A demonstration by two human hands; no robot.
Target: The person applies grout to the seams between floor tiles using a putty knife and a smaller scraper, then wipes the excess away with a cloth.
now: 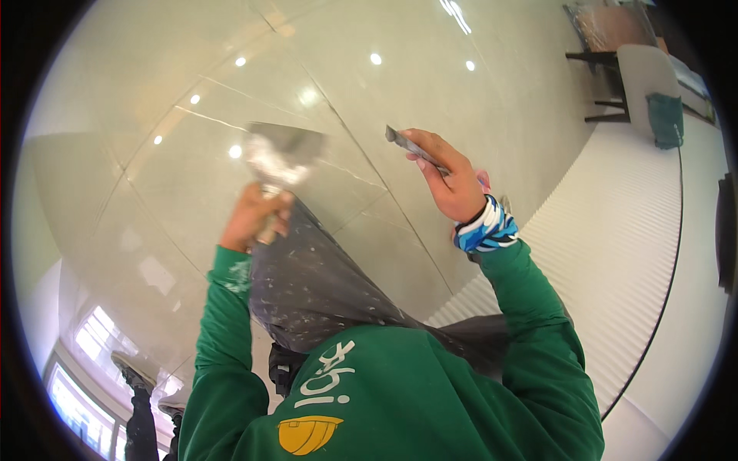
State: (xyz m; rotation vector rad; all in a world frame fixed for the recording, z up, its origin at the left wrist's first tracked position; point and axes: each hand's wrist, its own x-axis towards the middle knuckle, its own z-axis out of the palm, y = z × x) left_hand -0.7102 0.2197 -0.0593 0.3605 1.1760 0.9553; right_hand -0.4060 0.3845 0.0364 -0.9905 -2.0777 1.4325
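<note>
A wide-bladed putty knife (296, 142), smeared by motion, points away from me over the glossy tiles. My left hand (254, 219) is closed round its handle. A pale, shiny patch, perhaps filler, covers the lower part of the blade. To the right, my right hand (453, 184) pinches a thin dark grey flat tool (411, 144) between thumb and fingers. This tool is seen nearly edge-on, and its kind is unclear; its lower end is hidden in the hand. The two tools are apart, with tiled floor showing between them.
Glossy pale floor tiles (346, 84) reflect several lights. A white ribbed panel (615, 223) runs along the right. Beyond it stand a grey chair (646, 77) and a green cloth (666, 121). Another person's shoe (132, 370) shows at lower left, near a bright window (73, 399).
</note>
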